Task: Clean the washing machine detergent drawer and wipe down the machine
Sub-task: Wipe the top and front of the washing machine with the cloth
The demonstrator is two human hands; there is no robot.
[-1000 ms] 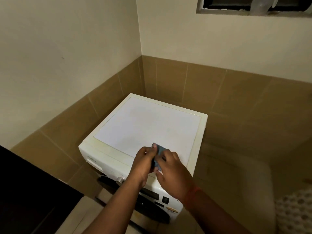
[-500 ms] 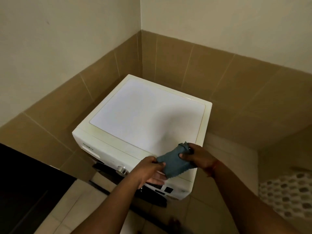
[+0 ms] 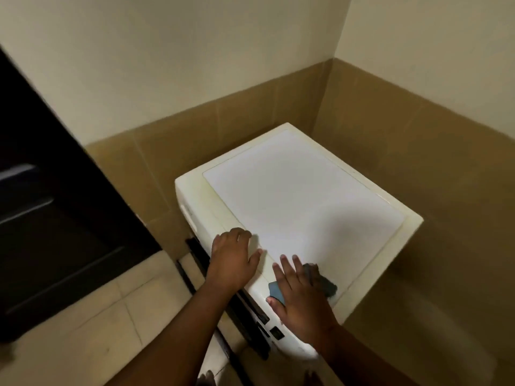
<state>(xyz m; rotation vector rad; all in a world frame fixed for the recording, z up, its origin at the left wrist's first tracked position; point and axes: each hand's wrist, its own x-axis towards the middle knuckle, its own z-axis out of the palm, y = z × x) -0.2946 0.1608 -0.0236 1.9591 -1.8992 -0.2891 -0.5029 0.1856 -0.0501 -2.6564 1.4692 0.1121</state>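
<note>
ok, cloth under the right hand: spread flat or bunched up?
Mostly flat. The blue cloth lies on the washing machine top under the open right hand, edges showing on both sides; its far edge looks slightly rumpled.

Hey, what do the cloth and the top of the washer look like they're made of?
Cloth: soft blue-grey fabric, possibly microfibre; it bunches under the right hand. Washer top: smooth white panel, probably laminate or plastic, with a faint sheen and yellowed cream rim.
</note>
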